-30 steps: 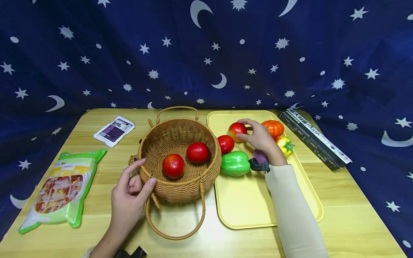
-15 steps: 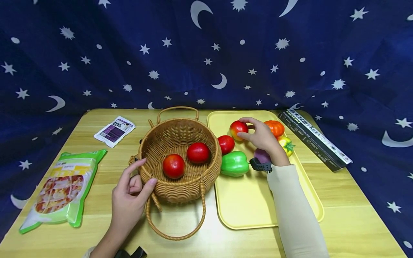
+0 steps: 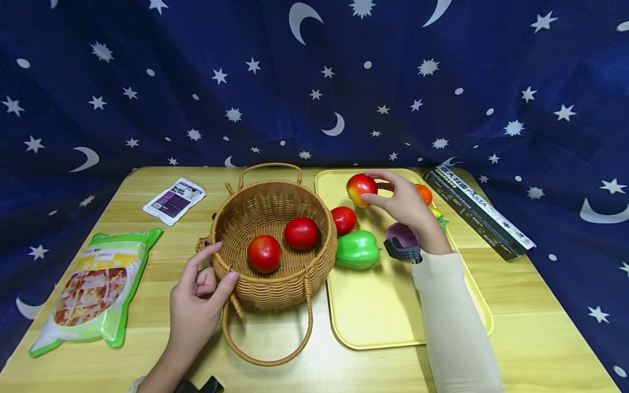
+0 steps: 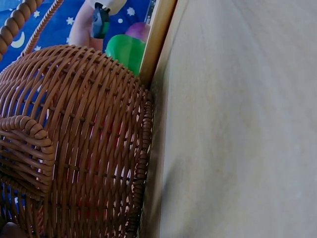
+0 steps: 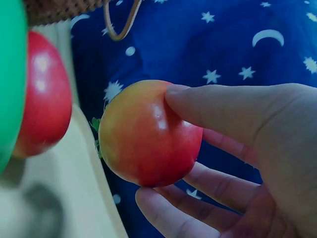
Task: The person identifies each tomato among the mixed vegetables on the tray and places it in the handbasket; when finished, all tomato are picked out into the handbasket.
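Observation:
My right hand (image 3: pixel 405 202) pinches a round red-and-yellow tomato (image 3: pixel 361 189) with green leaves at one end, thumb on one side and fingers on the other. It hangs above the far part of the yellow tray (image 3: pixel 373 322). In the right wrist view the tomato (image 5: pixel 148 134) shows plainly. My left hand (image 3: pixel 196 300) holds the near left rim of the wicker basket (image 3: pixel 280 289), thumb and index finger at the edge. Inside the basket lie two red fruits, a rounder one (image 3: pixel 264 254) and a longer one (image 3: pixel 301 233). The basket's weave (image 4: pixel 89 134) fills much of the left wrist view.
On the tray are a red fruit (image 3: pixel 344 220), a green bell pepper (image 3: pixel 357 250), a purple vegetable (image 3: pixel 402 234), and a partly hidden orange one (image 3: pixel 425 194). A black pasta box (image 3: pixel 476 213) lies across the tray's right edge. A green food bag (image 3: pixel 95 289) and white pouch (image 3: pixel 174 201) lie left.
My right hand has lifted the tomato off the tray and shifted it slightly away. The left hand and basket stay put.

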Action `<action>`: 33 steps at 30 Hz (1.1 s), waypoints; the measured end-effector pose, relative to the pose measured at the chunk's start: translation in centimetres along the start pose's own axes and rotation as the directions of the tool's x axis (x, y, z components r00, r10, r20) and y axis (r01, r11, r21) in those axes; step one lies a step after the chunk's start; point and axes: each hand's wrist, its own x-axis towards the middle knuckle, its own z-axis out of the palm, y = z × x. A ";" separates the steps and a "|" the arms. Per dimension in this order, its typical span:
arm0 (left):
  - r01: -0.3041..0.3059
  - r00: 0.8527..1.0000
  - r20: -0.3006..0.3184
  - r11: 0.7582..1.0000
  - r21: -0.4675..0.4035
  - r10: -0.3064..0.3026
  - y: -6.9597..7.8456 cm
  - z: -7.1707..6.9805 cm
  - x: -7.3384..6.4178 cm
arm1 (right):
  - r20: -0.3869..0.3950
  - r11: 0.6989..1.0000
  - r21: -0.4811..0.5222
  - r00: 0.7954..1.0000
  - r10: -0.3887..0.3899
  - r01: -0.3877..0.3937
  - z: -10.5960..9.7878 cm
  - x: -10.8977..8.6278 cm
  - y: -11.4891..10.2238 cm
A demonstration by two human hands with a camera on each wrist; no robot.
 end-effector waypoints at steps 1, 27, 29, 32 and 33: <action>0.002 1.000 0.001 1.000 0.002 -0.002 0.0 0.0 0.0 | 0.000 1.000 0.011 1.000 -0.003 0.003 0.0 -0.1 -0.2; 0.036 0.999 0.008 0.999 0.017 -0.036 0.1 -0.1 -0.2 | 0.039 0.946 0.268 0.979 -0.198 0.181 -0.6 -3.4 -6.0; 0.040 0.999 0.006 0.999 0.018 -0.040 0.1 -0.1 -0.2 | 0.044 0.940 0.277 0.975 -0.217 0.197 -0.5 -3.7 -6.5; 0.033 0.999 0.004 0.999 0.013 -0.033 0.0 0.0 -0.1 | 0.057 0.932 0.299 0.971 -0.233 0.207 -0.3 -4.1 -7.2; 0.027 1.000 0.002 1.000 0.009 -0.027 0.0 0.0 -0.1 | 0.062 0.930 0.303 0.970 -0.237 0.208 -0.1 -4.2 -7.5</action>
